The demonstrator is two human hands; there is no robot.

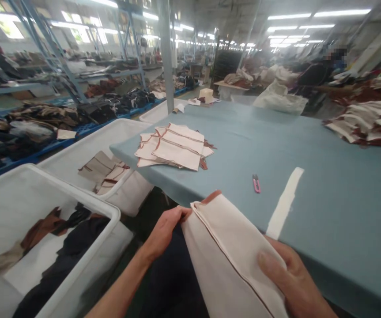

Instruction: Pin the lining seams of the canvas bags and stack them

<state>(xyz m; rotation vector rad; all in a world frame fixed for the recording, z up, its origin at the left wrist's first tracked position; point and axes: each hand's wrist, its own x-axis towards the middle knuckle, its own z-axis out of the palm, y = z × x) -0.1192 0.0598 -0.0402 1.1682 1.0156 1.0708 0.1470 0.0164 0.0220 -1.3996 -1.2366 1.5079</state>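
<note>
1. Left hand (165,227), right hand (289,278): fingers of both clenched on the cream fabric piece (230,247), at the bench's (326,198) near edge.
2. Near bin (11,198): dark and brown cloth (74,238).
3. Far bin (87,141): beige pieces (102,170).

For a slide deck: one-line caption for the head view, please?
Left hand and right hand hold a cream fabric piece at a blue table, near pink snips and stacked pieces.

A garment factory floor is stretching away under strip lights (289,17). Cut cloth pieces (177,148) are lying stacked on a long blue table (309,150). White bins (111,132) and metal racks (111,73) are holding more.
</note>
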